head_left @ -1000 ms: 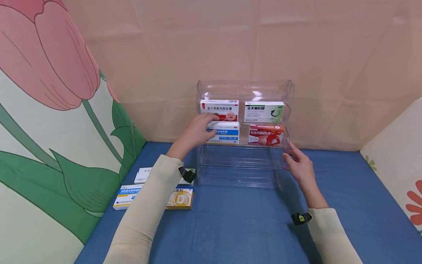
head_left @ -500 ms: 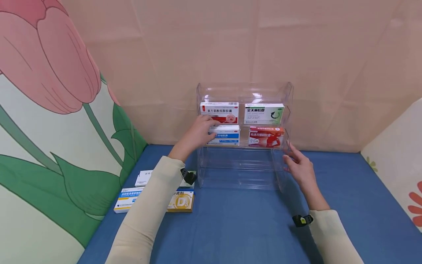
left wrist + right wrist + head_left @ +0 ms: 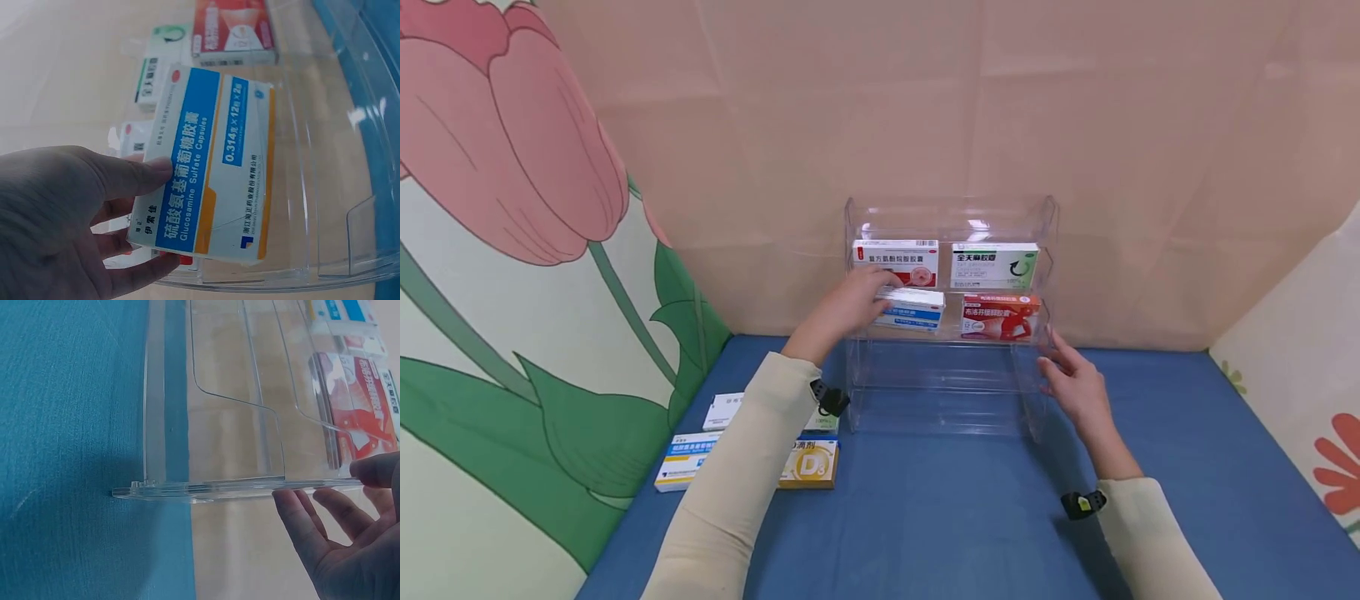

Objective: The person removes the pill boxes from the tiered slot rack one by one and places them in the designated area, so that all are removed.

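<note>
My left hand [image 3: 848,302] pinches a white, blue and orange medicine box [image 3: 913,310], labelled Glucosamine Sulfate Capsules, by its left end. In the left wrist view the thumb lies over the front of this medicine box [image 3: 206,162], with the other fingers behind and below it. It tilts at the left of the clear rack's [image 3: 940,410] second lit row. With thumb and fingertips, my right hand [image 3: 1077,390] holds the rack's right side panel; in the right wrist view the thumb is above the panel [image 3: 237,487] and the fingers below.
A red medicine box [image 3: 1000,318] stands right of the held one. Above are a white-and-red box [image 3: 895,252] and a white-and-green box [image 3: 994,267]. On the blue table lie several more boxes, including a yellow D3 box [image 3: 811,463], partly hidden by the left sleeve.
The held medicine box has gone from level to tilted, its right end lower, with the left hand still on it. My right hand stays at the rack's side. The head view has shifted slightly.
</note>
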{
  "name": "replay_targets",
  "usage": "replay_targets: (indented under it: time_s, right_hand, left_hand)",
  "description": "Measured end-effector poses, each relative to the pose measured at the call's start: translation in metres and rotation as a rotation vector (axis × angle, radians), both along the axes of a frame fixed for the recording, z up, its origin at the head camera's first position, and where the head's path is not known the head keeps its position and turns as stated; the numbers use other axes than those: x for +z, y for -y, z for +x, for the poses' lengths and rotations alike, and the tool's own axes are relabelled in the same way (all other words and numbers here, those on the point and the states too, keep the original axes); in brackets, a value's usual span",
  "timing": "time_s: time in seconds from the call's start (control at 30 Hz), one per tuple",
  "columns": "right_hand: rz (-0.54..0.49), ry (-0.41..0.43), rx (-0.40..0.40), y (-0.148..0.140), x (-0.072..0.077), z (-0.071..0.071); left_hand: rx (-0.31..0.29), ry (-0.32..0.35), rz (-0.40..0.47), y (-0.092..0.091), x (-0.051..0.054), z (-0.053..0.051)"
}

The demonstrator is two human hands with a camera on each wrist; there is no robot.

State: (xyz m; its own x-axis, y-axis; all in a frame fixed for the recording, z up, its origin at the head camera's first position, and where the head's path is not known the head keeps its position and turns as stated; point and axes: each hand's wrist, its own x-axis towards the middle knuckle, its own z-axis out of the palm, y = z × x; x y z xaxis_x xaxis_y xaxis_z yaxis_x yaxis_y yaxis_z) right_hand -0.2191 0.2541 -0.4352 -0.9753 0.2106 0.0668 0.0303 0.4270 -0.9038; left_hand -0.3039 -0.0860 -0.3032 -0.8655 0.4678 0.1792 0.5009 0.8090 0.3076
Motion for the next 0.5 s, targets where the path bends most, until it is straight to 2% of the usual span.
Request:
replay_targets:
  time_s: [0.17,0.27,0.5]
  right_hand:
    - [0.007,0.017,0.005,0.000,-0.002,-0.001]
    - [-0.007,-0.011,-0.003,-0.001,-0.002,-0.002]
    - [-0.007,-0.026,0.018,-0.002,0.002,-0.003]
  left_hand:
    - [0.031,0.005,0.071,0.002,0.003,0.005]
    - [0.021,-0.016,0.104,0.004,0.005,0.007]
    - [0.034,-0.031,0.161,0.010,0.020,0.014]
